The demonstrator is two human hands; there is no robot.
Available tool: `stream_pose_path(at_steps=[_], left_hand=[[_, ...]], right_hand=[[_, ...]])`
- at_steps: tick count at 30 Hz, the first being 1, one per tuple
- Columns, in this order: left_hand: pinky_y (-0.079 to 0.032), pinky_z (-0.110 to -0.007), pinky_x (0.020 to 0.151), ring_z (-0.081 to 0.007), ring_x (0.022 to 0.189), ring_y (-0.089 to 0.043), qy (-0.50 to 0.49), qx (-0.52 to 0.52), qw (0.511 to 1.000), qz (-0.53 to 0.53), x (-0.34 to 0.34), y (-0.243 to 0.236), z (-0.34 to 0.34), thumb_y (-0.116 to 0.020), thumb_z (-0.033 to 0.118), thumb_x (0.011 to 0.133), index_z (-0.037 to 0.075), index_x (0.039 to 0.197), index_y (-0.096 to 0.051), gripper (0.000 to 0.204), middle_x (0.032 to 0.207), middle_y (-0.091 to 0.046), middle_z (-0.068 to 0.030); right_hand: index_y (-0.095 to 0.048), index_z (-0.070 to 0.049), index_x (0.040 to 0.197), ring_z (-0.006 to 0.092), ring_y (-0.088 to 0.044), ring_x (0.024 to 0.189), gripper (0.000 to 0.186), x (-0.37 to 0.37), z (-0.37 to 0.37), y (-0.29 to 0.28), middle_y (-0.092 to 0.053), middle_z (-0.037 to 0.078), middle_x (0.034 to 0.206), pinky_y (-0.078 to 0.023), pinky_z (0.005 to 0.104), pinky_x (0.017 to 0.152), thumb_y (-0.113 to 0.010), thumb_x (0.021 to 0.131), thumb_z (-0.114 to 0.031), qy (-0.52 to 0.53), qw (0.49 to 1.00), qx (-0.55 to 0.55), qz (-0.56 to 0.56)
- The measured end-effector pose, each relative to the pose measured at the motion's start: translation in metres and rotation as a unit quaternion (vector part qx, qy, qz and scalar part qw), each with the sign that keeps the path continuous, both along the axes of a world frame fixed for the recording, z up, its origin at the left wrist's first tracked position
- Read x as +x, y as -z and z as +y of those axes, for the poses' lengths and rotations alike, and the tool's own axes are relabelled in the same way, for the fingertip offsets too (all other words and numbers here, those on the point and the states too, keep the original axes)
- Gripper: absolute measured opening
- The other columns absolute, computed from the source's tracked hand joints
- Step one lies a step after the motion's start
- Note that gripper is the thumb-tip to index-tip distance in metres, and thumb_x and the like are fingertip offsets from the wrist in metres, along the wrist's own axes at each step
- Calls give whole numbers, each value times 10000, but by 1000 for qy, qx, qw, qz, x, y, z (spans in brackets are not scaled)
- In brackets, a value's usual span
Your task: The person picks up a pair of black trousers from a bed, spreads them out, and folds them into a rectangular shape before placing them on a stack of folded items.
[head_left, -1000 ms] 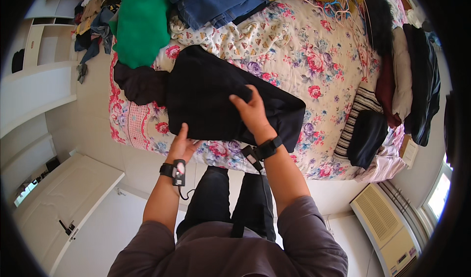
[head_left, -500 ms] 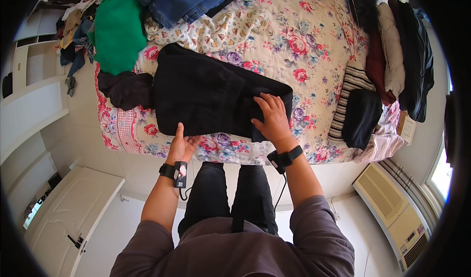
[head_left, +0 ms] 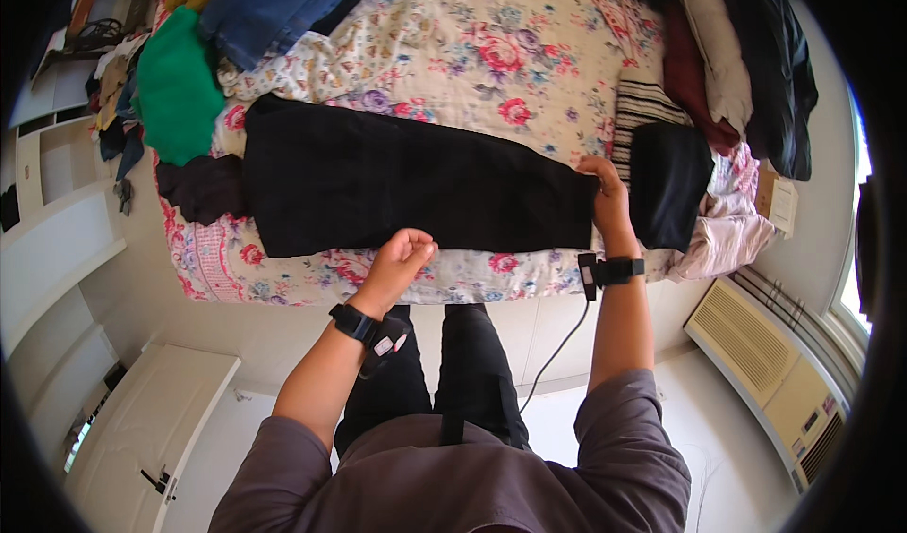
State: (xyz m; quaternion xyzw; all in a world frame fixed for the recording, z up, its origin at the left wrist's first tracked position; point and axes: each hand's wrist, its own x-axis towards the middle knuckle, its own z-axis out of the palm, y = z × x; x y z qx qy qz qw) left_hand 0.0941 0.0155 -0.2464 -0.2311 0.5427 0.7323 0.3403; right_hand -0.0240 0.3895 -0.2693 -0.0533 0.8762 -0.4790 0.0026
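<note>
A long black garment (head_left: 331, 174) lies spread crosswise on the flowered bed cover (head_left: 510, 51). At its narrow right end my right hand (head_left: 607, 193) has its fingers wrapped over the edge, gripping the cloth. My left hand (head_left: 404, 254) is at the lower middle edge, fingers curled; what they hold, if anything, I cannot make out. A dark crumpled cloth (head_left: 194, 193) touches the garment's left end. A black folded item (head_left: 666, 188) rests on striped fabric (head_left: 647, 103), just beyond my right hand.
Green fabric (head_left: 175, 89), blue denim (head_left: 269, 8) and a white patterned cloth (head_left: 312, 60) lie behind, leftward. Long maroon (head_left: 690, 79), beige (head_left: 718, 51) and dark (head_left: 775, 89) items line the bed's right. An air conditioner (head_left: 761, 372) and white door (head_left: 137, 420) are below.
The black garment is now longer and flatter, its narrow end extended rightward. My right hand moved right to that end; my left hand moved right along the lower edge and curled its fingers.
</note>
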Motion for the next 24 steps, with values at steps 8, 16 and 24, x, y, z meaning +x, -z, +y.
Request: stream_pose_path(at_steps=[8,16,24], left_hand=[[-545,-300,776,-145,857,-643,86,-218,969,84,0,53,47,-671,161,935,-6,1193,-557,328,989,-671,-85],[-527,-270,781,-110,860,-623,83,-202,974,64,1,59,44,-659,143,945,2,1138,-588,250,977,-661,-57],[-516,-256,806,-110,892,-632,28,-176,984,-7,-7,44,27,-614,171,986,23,1155,-582,226,1000,-662,-47]], right_hand=[[-580,12,1282,171,-635,954,502,63,-5,56,-683,101,1058,-521,310,853,-740,910,-285,205,943,-34,-260],[-627,4,1010,447,-643,818,349,47,3,53,-667,258,880,-504,452,728,-749,867,-290,217,959,85,-159],[-618,1,992,383,-610,725,367,58,32,90,-645,179,780,-518,418,725,-793,831,-279,174,950,135,-223]])
